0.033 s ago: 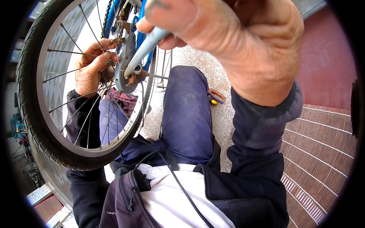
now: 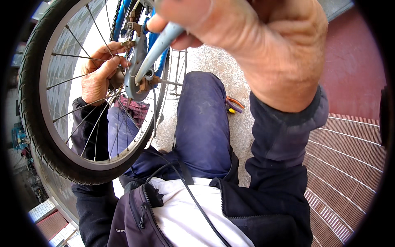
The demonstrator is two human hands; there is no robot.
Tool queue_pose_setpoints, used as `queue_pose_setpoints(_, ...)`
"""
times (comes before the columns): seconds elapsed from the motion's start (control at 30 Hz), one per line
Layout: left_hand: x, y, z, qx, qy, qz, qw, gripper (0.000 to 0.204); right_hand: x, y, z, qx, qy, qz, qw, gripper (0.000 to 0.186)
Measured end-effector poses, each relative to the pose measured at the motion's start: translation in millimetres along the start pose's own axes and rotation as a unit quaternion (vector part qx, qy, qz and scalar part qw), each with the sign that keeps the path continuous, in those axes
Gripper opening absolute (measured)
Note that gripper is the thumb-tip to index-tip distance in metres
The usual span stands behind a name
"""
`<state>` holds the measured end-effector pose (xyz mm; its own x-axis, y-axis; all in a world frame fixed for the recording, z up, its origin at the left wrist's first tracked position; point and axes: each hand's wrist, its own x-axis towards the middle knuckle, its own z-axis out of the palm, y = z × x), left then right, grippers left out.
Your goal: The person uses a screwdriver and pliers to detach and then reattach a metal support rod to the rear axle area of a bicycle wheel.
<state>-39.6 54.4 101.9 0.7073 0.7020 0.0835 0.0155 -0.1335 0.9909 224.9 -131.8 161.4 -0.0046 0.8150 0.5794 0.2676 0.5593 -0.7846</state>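
Observation:
At the upper left is a bicycle's spoked wheel [image 2: 29, 94] with a black tyre. My left hand [image 2: 98, 70] reaches behind the spokes, its thumb and fingers pinched near the hub and brake fittings [image 2: 131, 31]. Whatever lies between those fingertips is too small to make out. Large in the upper middle, my right hand [image 2: 247, 45] is closed round a grey-blue bar-shaped hand tool [image 2: 158, 53]. This tool slants down to the left, and its lower end lies at the grey hub plate [image 2: 131, 88] beside the axle. The upper end is hidden in my grip.
Blue frame tubes [image 2: 161, 61] pass behind the tool. On the speckled floor right of my knee [image 2: 201, 90] lie pliers with orange and purple handles [image 2: 234, 103], with something yellow beside them. A ribbed brown mat [image 2: 341, 164] is at the right, below a red surface [image 2: 354, 70].
My right hand has moved slightly upward, so less of its thumb shows and a little more of the tool is visible. The left hand and wheel look the same.

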Motion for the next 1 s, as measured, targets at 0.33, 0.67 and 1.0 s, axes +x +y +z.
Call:
queue_pose_setpoints(0.33, 1.4, 0.6, 0.7, -0.017, -0.009, 0.004, 1.000, 0.031, 8.9, 8.9, -8.8, 0.042, 0.009, 0.011, 0.999, 0.032)
queue_pose_setpoints(0.67, -0.2, 3.5, 1.7, -0.007, -0.013, 0.010, 1.000, 0.031, -15.0, 4.9, -0.5, 0.066, 0.041, -0.032, 0.996, 0.033)
queue_pose_setpoints(1.0, 0.0, 2.0, 7.3, -0.025, -0.024, 0.026, 0.999, 0.030, -66.0, 3.9, 36.3, 0.122, 0.150, 0.101, 0.976, 0.047)
